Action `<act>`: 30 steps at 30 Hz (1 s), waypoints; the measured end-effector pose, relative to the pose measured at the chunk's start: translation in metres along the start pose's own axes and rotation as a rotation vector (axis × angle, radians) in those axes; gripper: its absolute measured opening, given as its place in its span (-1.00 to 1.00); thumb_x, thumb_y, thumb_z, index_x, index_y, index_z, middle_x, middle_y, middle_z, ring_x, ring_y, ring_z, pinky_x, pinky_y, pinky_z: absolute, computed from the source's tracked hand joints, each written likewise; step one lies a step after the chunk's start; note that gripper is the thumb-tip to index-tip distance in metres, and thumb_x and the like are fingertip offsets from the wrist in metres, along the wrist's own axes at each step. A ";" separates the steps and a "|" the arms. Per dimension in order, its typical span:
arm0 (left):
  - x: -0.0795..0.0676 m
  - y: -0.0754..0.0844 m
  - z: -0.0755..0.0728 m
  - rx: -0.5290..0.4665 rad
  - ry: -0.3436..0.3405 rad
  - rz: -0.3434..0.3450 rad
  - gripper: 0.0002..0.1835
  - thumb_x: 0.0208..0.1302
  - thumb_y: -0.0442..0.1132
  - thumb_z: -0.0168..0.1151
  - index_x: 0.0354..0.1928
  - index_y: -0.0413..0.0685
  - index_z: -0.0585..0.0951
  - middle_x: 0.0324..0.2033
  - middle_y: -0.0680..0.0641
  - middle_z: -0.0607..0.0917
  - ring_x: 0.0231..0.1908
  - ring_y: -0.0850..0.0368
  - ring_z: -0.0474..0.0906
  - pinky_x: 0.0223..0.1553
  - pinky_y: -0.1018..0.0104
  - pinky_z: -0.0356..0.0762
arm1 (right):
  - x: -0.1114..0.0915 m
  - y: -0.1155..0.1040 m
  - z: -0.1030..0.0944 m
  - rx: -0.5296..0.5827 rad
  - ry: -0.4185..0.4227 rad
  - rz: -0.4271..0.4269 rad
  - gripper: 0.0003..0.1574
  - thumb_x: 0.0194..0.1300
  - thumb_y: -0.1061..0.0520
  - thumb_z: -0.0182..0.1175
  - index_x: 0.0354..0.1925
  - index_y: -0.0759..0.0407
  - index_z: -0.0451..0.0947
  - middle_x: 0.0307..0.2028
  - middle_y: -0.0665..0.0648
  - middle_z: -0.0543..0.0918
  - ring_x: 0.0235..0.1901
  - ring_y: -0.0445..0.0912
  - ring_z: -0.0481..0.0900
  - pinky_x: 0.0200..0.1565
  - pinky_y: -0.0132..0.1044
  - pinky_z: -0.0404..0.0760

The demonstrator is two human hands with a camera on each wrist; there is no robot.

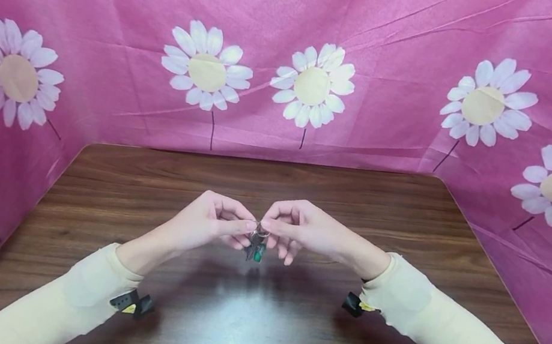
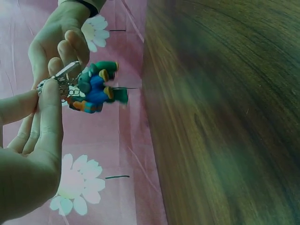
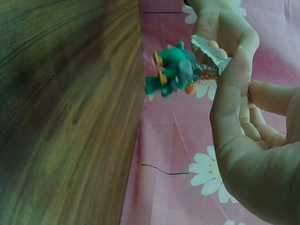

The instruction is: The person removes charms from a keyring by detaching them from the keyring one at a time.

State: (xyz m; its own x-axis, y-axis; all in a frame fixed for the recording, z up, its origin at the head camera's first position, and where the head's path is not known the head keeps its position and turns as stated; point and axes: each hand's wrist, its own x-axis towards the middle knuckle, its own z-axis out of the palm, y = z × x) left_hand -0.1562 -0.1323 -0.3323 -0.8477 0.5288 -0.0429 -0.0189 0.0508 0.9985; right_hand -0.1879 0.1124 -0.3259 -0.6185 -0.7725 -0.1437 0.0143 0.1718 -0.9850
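Observation:
Above the table, my left hand (image 1: 204, 222) and right hand (image 1: 307, 229) meet and pinch a metal key ring (image 1: 262, 233) between thumbs and index fingers. A toothed silver key (image 3: 208, 50) sticks out from the ring beside my fingers. On short chains hang small figure charms: a green one (image 3: 172, 65) with yellow feet, and blue and orange parts (image 2: 97, 90) show in the left wrist view. The fingertips cover part of the ring. My other fingers are loosely bent below it.
The wood-grain table (image 1: 140, 198) lies beneath both hands. A pink cloth (image 1: 398, 28) printed with white daisies rises around its back and sides. A small black camera (image 1: 136, 304) sits at the left sleeve, another black camera (image 1: 353, 304) at the right.

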 end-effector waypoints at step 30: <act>0.000 0.005 -0.003 0.126 0.112 0.081 -0.81 0.33 -0.29 0.38 -0.10 -0.25 0.76 -0.33 -0.16 0.79 -0.30 -0.17 0.74 -0.16 -0.17 0.71 | 0.003 0.017 0.011 0.100 0.074 -0.175 -0.82 0.55 0.20 0.10 -0.13 0.35 0.48 -0.24 0.41 0.71 -0.49 -0.02 0.69 -0.45 -0.09 0.76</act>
State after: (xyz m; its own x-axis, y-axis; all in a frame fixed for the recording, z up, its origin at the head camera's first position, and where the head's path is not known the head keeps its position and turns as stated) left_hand -0.1579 -0.1348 -0.3275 -0.8978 0.4378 0.0480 0.1121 0.1218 0.9862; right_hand -0.1807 0.1068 -0.3440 -0.6745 -0.7375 0.0340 -0.0228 -0.0252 -0.9994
